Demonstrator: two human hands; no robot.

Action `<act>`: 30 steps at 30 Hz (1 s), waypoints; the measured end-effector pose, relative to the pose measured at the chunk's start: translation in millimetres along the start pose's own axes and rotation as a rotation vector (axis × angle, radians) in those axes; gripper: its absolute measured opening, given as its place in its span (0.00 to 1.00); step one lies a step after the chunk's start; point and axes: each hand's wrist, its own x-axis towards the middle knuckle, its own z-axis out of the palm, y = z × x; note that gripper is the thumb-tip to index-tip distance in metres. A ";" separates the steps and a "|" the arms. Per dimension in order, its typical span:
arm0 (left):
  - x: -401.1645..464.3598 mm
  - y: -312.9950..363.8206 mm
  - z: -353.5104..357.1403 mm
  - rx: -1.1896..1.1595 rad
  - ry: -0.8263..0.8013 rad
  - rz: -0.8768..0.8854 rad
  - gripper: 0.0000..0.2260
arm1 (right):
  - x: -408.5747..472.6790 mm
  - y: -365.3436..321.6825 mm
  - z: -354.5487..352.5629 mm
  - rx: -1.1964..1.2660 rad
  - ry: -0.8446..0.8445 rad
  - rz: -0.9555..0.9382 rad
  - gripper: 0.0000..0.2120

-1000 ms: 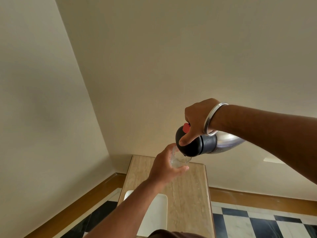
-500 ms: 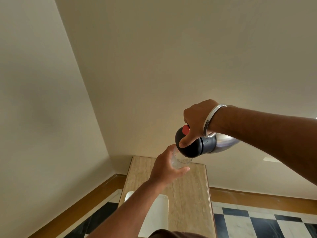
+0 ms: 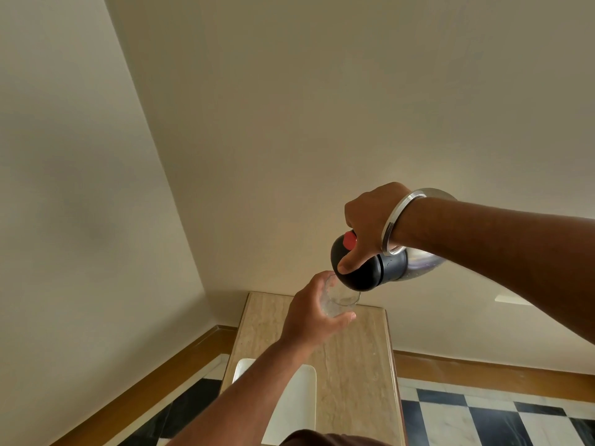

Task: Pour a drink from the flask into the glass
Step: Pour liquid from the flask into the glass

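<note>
Head view, looking down along both forearms. Left hand [image 3: 310, 312] closed around the glass [image 3: 340, 296], fingers wrapped on the near side, thumb across the lower wall; glass held clear of the table [image 3: 357, 365], tilted slightly toward 1 o'clock, rim open. Right hand [image 3: 370, 225] clamped on the flask [image 3: 370, 268] from above, thumb pressed on the black cap, a red button [image 3: 349, 240] just beside the thumb base at 10 o'clock. Flask tipped almost level, cap end toward 8 o'clock, steel body running out toward 3 o'clock under the wrist. Cap's lower edge touching or just over the glass rim at 1 o'clock of the glass; cannot tell whether liquid flows. Metal bangle [image 3: 397, 222] on the right wrist, resting against the flask body.

Below, a narrow beige stone table, long edges running from 6 toward 12 o'clock, far short edge just past the glass. White tray [image 3: 291, 410] lying on the near left part, close to the left long edge, partly hidden by the left forearm. Bare tabletop open at 5 o'clock of the glass, up to the right edge. Checkered floor [image 3: 483, 420] beyond both long edges; walls [image 3: 289, 123] meeting in a corner at 10 o'clock of the table's far end.
</note>
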 end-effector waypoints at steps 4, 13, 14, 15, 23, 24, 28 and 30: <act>0.4 -2.9 0.6 0.030 0.038 -0.001 0.35 | 0.7 1.2 0.2 -0.001 0.016 0.010 0.30; 0.7 -5.1 2.1 0.094 0.100 -0.016 0.36 | 1.9 0.0 -1.5 -0.037 0.019 0.014 0.31; 0.9 -5.8 2.4 0.097 0.099 -0.026 0.36 | 1.9 -0.2 -1.7 -0.041 0.019 0.014 0.31; 1.2 -6.7 2.5 0.100 0.099 -0.035 0.36 | 2.1 -0.7 -1.8 -0.045 0.019 0.014 0.31; -0.5 -13.1 3.7 0.155 0.138 -0.099 0.36 | 2.9 -2.0 -4.2 -0.067 0.032 0.024 0.30; -0.7 -13.5 3.6 0.159 0.139 -0.102 0.36 | 3.0 -2.3 -4.2 -0.069 0.034 0.026 0.30; -1.9 -13.6 4.5 0.167 0.135 -0.108 0.36 | 3.8 -3.6 -4.0 -0.080 0.037 0.027 0.31; -3.0 -14.1 5.4 0.167 0.132 -0.108 0.36 | 4.0 -4.3 -4.6 -0.088 0.039 0.027 0.31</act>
